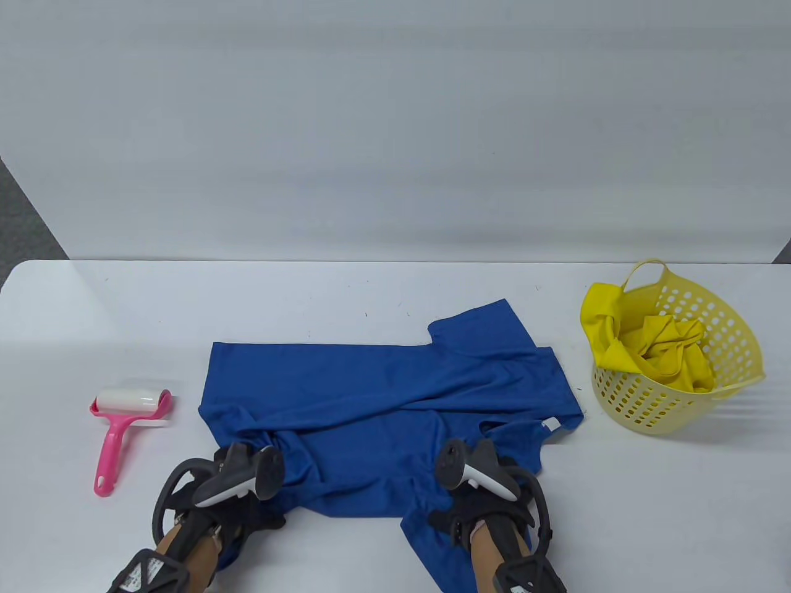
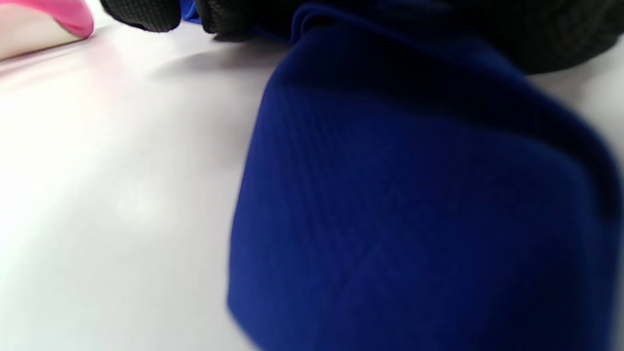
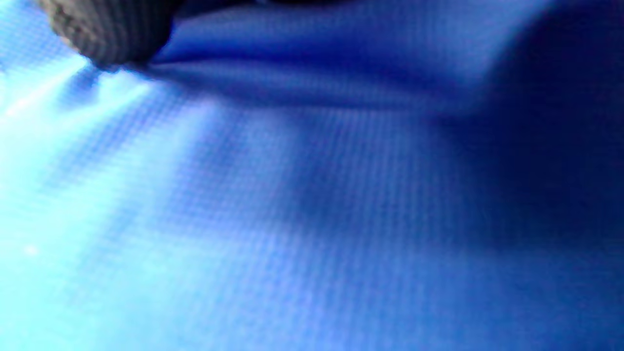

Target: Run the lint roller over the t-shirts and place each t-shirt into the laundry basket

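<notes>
A blue t-shirt (image 1: pixel 395 395) lies spread and creased across the middle of the table. My left hand (image 1: pixel 256 479) is at its near left edge, where the cloth bunches into folds. In the left wrist view the gloved fingers (image 2: pixel 141 14) curl round a raised fold of the blue t-shirt (image 2: pixel 414 195). My right hand (image 1: pixel 466 482) sits on the near right part, where creases gather toward it. One gloved fingertip (image 3: pixel 107 34) presses a ridge of the blue t-shirt (image 3: pixel 312 204). Trackers hide both hands' fingers in the table view. The pink lint roller (image 1: pixel 120 426) lies untouched at the left.
A yellow perforated laundry basket (image 1: pixel 735 346) stands at the right with a yellow t-shirt (image 1: pixel 667 352) inside, part draped over its rim. The pink roller's edge (image 2: pixel 63 14) shows near my left hand. A white wall rises behind the table's far edge.
</notes>
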`<state>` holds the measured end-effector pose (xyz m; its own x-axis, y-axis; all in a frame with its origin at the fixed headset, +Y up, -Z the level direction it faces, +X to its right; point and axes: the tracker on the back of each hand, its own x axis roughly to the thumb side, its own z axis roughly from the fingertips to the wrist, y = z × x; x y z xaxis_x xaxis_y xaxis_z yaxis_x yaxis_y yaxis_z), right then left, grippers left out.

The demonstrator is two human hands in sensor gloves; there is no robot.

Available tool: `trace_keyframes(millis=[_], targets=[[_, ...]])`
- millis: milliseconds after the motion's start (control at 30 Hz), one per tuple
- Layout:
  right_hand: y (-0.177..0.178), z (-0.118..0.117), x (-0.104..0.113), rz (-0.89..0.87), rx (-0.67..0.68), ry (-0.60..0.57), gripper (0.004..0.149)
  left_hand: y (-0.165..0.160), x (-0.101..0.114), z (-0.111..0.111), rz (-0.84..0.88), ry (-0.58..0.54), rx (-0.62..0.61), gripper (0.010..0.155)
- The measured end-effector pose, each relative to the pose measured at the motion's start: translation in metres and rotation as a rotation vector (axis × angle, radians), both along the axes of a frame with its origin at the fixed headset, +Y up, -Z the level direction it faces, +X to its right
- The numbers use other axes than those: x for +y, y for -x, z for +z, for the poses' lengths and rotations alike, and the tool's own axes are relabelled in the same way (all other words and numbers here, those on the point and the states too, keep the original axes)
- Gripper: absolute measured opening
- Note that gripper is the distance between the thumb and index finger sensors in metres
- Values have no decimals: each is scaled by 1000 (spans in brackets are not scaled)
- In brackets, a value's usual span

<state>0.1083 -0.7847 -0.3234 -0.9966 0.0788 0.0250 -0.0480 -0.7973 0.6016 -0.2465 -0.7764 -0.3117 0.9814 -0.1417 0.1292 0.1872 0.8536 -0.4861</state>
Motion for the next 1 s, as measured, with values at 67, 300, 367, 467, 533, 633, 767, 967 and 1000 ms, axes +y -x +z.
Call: trace_keyframes(millis=[67, 300, 367, 467, 533, 633, 767, 967, 1000], targets=[[0, -16, 1, 12, -9, -22, 77, 12, -2, -16, 18, 10, 54, 97], [4, -68, 1, 34, -50, -61, 76, 23, -1, -60, 29, 3, 162, 97], [5, -78, 1, 37, -50, -76, 76, 23, -2, -67, 28, 2, 176, 96], [1, -90, -1, -10, -73, -82, 75, 22, -2, -73, 17, -4, 185, 97], [1, -91, 0, 1, -75, -57, 75, 21, -3, -73, 17, -1, 187, 97], [-1, -85, 2, 19, -30, -15, 74, 20, -2, -67, -3, 14, 166, 96], [-12, -69, 7, 7, 53, 40, 74, 19, 6, -54, -96, 49, 85, 98], [-7, -30, 48, 331, 243, -353, 79, 28, 31, -39, -85, -164, 46, 76], [-2, -19, 54, 286, 224, -396, 75, 28, 30, -35, -28, -225, 41, 72]])
